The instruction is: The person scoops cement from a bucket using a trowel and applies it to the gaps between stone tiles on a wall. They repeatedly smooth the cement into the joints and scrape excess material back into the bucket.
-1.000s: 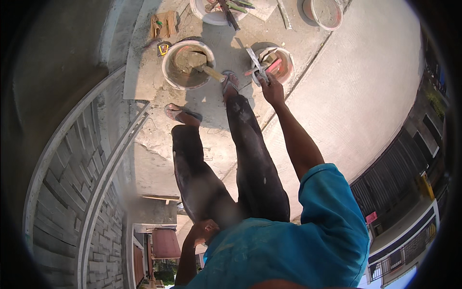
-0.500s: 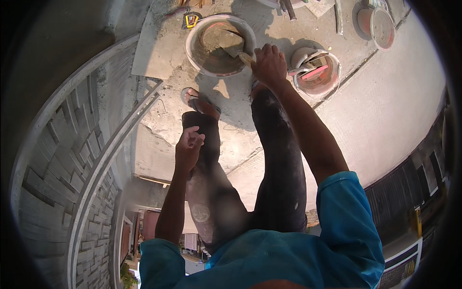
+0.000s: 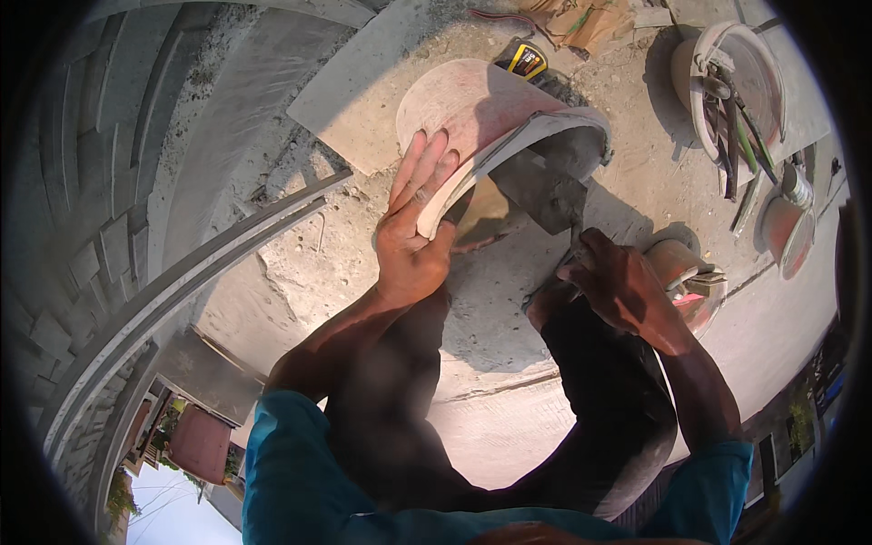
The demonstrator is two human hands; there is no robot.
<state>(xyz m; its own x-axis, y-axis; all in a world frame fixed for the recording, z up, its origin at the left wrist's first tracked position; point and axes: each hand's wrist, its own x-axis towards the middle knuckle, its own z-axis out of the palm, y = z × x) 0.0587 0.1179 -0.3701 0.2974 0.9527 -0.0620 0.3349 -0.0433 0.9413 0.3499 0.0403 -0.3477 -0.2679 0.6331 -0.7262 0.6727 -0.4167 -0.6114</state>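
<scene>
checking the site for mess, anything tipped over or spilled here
The pink bucket is tilted steeply on its side, tipped by the left hand at its rim, not fallen. The right hand works a trowel inside. No spill shows.

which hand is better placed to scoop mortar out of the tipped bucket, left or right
Right. The right hand already holds the trowel, its blade inside the bucket's mouth. The left hand is busy gripping the bucket by its rim, keeping it tilted.

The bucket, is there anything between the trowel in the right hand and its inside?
Nothing visible. The left hand tips the bucket by its rim, mouth toward the right hand, and the trowel blade already sits in the opening.
</scene>
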